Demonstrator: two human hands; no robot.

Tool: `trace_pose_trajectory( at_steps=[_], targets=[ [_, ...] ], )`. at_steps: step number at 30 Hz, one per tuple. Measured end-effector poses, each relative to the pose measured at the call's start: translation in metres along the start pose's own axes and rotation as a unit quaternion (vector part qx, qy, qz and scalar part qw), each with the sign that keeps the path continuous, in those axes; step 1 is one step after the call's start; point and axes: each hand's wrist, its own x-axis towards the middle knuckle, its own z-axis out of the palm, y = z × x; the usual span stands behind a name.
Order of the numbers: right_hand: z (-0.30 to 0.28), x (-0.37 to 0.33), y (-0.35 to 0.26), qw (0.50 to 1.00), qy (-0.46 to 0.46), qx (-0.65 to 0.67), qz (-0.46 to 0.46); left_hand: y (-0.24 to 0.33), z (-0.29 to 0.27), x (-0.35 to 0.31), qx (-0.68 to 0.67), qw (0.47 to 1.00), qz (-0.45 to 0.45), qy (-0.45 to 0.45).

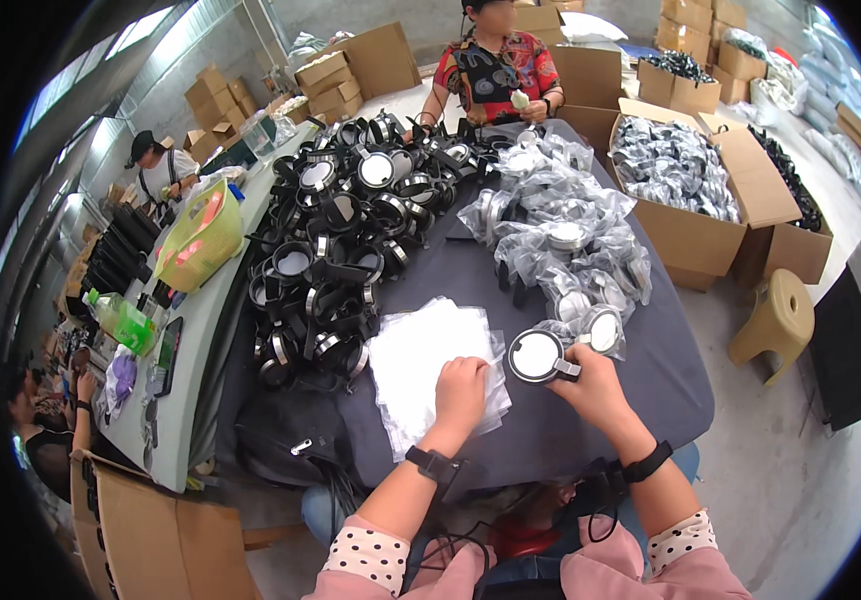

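Observation:
My right hand [595, 388] grips a round black-and-silver lid with a handle [534, 356] by its handle; its pale disc faces up. To its left, my left hand [461, 392] has its fingers curled at the right edge of a stack of clear plastic bags [412, 352], pinching a bag there. Loose black-and-silver lids [340, 212] lie heaped beyond the stack, at the left of the dark-covered table [665, 375]. Several bagged lids [565, 236] are piled at the right, and one bagged lid [605, 330] lies right behind the one I hold.
Across the table a person [498, 75] holds a small pale thing. An open carton [672, 235] full of bagged parts and a tan stool [775, 318] stand at the right. At the left, a side table [175, 420] bears a yellow-green basket [200, 240] and a green bottle [128, 322].

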Motion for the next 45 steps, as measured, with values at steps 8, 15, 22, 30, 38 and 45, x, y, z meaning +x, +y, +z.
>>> trace_pose_trajectory(
  at_steps=[8, 15, 22, 30, 38, 45],
  targets=[
    [0.01, 0.01, 0.0, 0.999, -0.039, 0.003, 0.03, -0.005, -0.027, -0.002, -0.101, 0.99, -0.058, -0.076],
    [0.013, 0.007, 0.003, 0.999, -0.001, 0.035, 0.031, 0.002, -0.038, 0.002, -0.12, 0.975, -0.087, -0.168],
    [0.021, -0.002, 0.014, 0.998, 0.033, 0.028, -0.034, -0.003, -0.041, 0.003, -0.175, 0.961, -0.097, -0.19],
    [0.027, -0.011, -0.004, 0.995, 0.019, 0.062, -0.07, -0.013, -0.034, -0.001, -0.182, 0.972, -0.033, -0.146],
    [0.031, -0.011, 0.004, 0.991, -0.038, -0.043, -0.118, -0.005, -0.063, 0.013, -0.345, 0.908, -0.209, -0.112],
    [0.021, -0.01, -0.014, 0.971, -0.037, -0.171, -0.164, 0.0, -0.06, 0.004, -0.089, 0.991, -0.076, -0.064]
  ],
)
